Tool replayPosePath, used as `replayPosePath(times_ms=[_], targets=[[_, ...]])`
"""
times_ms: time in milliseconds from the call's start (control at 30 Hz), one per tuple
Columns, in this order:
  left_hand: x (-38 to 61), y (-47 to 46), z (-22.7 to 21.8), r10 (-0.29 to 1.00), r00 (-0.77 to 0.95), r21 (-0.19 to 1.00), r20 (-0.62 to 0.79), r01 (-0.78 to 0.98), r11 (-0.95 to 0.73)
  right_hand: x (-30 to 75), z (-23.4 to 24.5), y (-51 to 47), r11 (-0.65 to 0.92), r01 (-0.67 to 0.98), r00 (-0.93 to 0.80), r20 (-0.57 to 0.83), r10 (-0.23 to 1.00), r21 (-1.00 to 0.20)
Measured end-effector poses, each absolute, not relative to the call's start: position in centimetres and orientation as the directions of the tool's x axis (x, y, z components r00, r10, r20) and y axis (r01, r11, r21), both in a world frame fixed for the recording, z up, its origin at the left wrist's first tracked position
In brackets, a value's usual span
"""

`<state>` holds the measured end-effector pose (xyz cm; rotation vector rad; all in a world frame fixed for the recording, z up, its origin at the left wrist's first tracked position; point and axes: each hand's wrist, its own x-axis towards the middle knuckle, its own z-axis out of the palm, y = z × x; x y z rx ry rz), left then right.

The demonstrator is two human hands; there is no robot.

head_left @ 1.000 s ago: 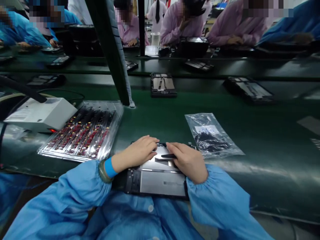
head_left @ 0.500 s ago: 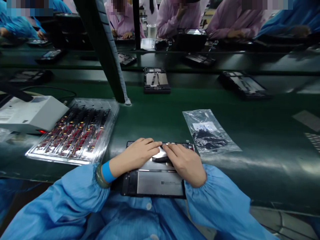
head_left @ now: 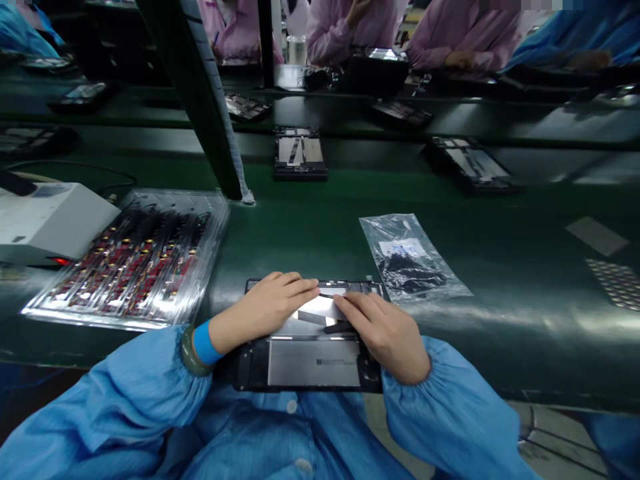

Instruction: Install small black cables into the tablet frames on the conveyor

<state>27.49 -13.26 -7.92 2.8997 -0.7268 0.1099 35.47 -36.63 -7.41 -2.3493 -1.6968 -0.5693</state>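
An opened tablet [head_left: 314, 363] with silver metal plates and a black frame lies at the bench's near edge, in front of my body. Flat across its upper left part rests my left hand [head_left: 280, 301], fingers stretched out and pointing right. My right hand [head_left: 385, 330] is over the tablet's right part, its fingers drawn together near the upper middle; what they pinch, if anything, is hidden. A dark narrow piece [head_left: 338, 328] shows beside the right fingers, and I cannot tell whether it is held or lies on the plate.
A clear tray [head_left: 213, 267] of small red-and-black parts and a white box [head_left: 60, 217] stand left. Right lie a plastic bag [head_left: 413, 260] and a dotted sheet [head_left: 617, 283]. A slanted post [head_left: 200, 100] rises from the bench. Other opened tablets [head_left: 300, 155] lie beyond; several co-workers sit opposite.
My right hand has shifted slightly right and down from the left hand, uncovering more of the silver plate. The left hand stays on the tablet. The whole view has shifted slightly.
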Motion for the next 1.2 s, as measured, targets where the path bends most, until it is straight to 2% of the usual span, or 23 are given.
replayPosePath(times_ms=[233, 667, 967, 1200], targets=[[27.25, -13.65, -7.64, -0.448, 0.892, 0.061, 0.067, -0.452, -0.89, 35.71, -7.88, -36.62, -0.336, 0.936, 0.264, 0.421, 0.868, 0.106], [27.33, -13.49, -8.09, -0.443, 0.891, 0.129, 0.102, -0.454, -0.882, 35.6, -8.02, -36.58, -0.359, 0.931, 0.306, 0.398, 0.865, 0.064], [27.36, -13.58, -8.1, -0.453, 0.885, 0.103, 0.108, -0.463, -0.88, 35.64, -7.94, -36.51, -0.367, 0.928, 0.316, 0.389, 0.866, 0.062], [27.39, -13.48, -8.17, -0.457, 0.882, 0.106, 0.118, -0.469, -0.877, 35.61, -7.91, -36.32, -0.347, 0.927, 0.267, 0.398, 0.878, 0.143]])
